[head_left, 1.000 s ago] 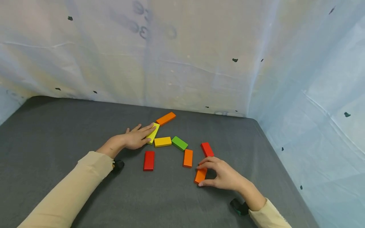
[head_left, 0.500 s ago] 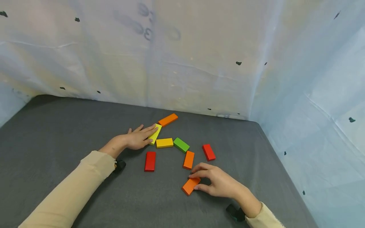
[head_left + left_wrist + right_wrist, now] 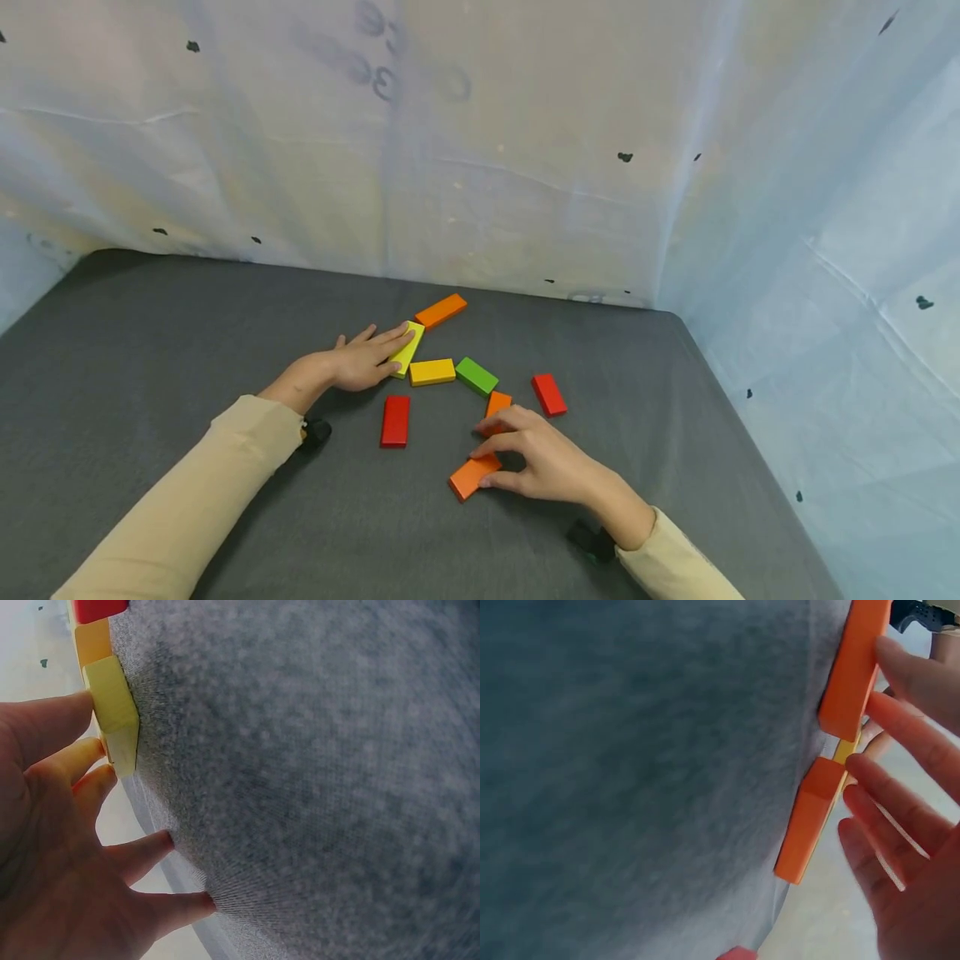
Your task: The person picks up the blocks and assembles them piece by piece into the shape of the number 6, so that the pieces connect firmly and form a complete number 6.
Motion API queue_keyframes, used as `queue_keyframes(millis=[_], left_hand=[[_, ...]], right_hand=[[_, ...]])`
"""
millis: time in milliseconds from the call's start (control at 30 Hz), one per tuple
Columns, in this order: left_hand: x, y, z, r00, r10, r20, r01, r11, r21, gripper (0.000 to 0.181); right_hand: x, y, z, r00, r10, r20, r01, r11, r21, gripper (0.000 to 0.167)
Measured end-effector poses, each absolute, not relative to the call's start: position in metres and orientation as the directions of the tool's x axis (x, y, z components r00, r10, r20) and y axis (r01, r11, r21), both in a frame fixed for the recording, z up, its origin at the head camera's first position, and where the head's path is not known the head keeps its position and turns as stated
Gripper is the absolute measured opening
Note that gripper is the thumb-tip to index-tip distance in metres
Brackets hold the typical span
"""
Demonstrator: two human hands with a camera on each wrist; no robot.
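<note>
We see the grip of the right hand (image 3: 536, 458) pinching, thumb on the near long edge and a forefinger on the far one, with the front orange block (image 3: 466, 481) between them. That block lies flat at the lower centre of the frame, to the left of the hand, its long axis slanting from lower left to upper right. Just above it we find the second orange block (image 3: 498, 402), partly covered by fingers, its length running nearly up the frame; we judge this angle between the two to be what matters. Whether fingers touch the second block we cannot tell. Beyond it, a green block (image 3: 477, 376) and an amber block (image 3: 432, 372) lead leftward to the pale yellow block (image 3: 412, 346), where the left hand (image 3: 360, 365) rests with straight fingers. The right hand is clearly nearer the slanted block. Outside the line lie a red block (image 3: 395, 422) at left and another red block (image 3: 550, 395) at right.
</note>
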State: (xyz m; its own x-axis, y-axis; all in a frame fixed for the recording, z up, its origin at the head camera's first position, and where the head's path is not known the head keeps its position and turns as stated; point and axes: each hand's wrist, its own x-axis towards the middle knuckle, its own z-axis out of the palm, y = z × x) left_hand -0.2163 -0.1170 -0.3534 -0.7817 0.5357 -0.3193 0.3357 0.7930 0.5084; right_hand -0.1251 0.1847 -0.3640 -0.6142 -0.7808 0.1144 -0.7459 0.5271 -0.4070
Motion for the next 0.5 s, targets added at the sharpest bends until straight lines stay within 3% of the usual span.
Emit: queue_keyframes(millis=[333,500], left_hand=[[-0.2168,-0.1151,-0.3543,-0.781,0.538,-0.318,0.339,0.792,0.509,0.059],[-0.2170,-0.1158,-0.3541,-0.786,0.531,-0.317,0.337,0.797,0.500,0.059]], right_hand=[[-0.1271,0.1750,-0.3606,-0.712,-0.702,0.029,-0.635,0.625,-0.453,0.026],[-0.1266,0.1740,-0.3611,-0.730,-0.682,0.038,-0.621,0.639,-0.454,0.026]])
